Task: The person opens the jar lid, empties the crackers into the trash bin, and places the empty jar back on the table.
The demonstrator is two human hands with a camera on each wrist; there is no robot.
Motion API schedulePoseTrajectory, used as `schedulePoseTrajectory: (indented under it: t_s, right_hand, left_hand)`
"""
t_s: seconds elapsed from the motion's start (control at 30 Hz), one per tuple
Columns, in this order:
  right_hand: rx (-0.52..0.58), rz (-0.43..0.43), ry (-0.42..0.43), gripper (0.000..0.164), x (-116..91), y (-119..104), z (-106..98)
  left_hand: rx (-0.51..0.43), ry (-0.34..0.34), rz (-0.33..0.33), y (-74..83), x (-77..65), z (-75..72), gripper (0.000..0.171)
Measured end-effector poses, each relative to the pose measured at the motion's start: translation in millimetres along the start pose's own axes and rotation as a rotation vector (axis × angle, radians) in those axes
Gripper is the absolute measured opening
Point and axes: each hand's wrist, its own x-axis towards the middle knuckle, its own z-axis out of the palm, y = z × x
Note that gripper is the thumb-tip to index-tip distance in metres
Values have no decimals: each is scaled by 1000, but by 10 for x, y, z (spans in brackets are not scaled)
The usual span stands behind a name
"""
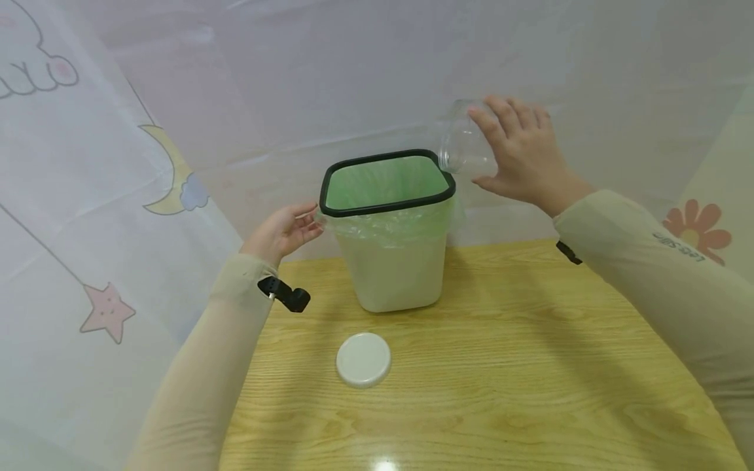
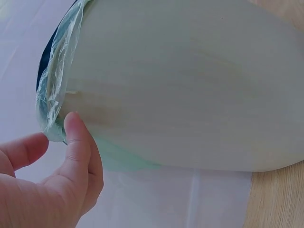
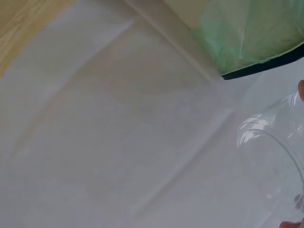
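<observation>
A pale green bin (image 1: 400,268) with a black rim (image 1: 377,210) stands upright, lined with a thin green plastic liner (image 1: 385,180) folded over its outside. At the bin's left corner, my left hand (image 1: 285,229) has thumb and finger on either side of the liner's gathered edge (image 2: 56,133). My right hand (image 1: 527,154) grips a clear jar (image 1: 462,140) from the right, tipped on its side with its mouth towards the bin. The jar's mouth (image 3: 270,135) is right by the black rim's back right corner. No contents show through its wall.
A round white lid (image 1: 363,360) lies on the wood-grain table (image 1: 501,373) in front of the bin. Behind the table hangs a pale cloth backdrop (image 1: 283,78) printed with a moon, a star and a flower.
</observation>
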Motion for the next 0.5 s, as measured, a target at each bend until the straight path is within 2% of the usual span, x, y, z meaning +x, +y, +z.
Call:
schedulePoseTrajectory:
  t_s: [0.1,0.5]
  right_hand:
    - [19,20,16,102,-42,-4,-3]
    - [76,123,64,99,-226,-39,-14]
  left_hand:
    - [1,1,6,-23,4,-15,23]
    - [-13,-5,9,-93,-34,-68,10]
